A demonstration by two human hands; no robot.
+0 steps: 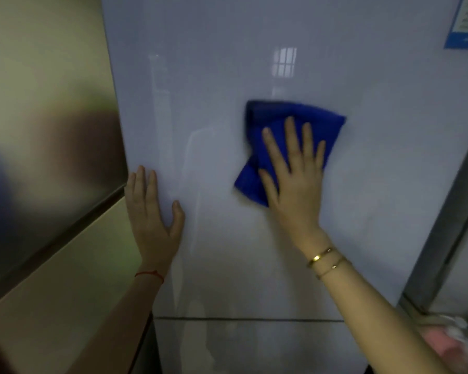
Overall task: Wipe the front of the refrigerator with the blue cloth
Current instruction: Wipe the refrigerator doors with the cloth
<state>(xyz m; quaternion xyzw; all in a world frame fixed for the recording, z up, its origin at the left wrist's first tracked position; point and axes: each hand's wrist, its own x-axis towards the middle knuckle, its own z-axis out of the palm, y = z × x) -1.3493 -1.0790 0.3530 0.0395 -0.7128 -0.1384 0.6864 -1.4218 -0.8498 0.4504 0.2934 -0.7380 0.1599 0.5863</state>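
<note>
The glossy pale refrigerator front (376,171) fills most of the view. A folded blue cloth (292,114) lies flat against it near the middle. My right hand (295,174) presses on the cloth with fingers spread, covering its lower right part. My left hand (153,214) rests flat against the left edge of the door, fingers up, holding nothing. A dark seam between upper and lower doors (249,318) runs across below my arms.
A beige and metallic cabinet side (46,157) stands close on the left. A blue-framed sticker (465,22) sits at the door's upper right. At the lower right there is a grey frame (449,238) and pink and white items (443,344).
</note>
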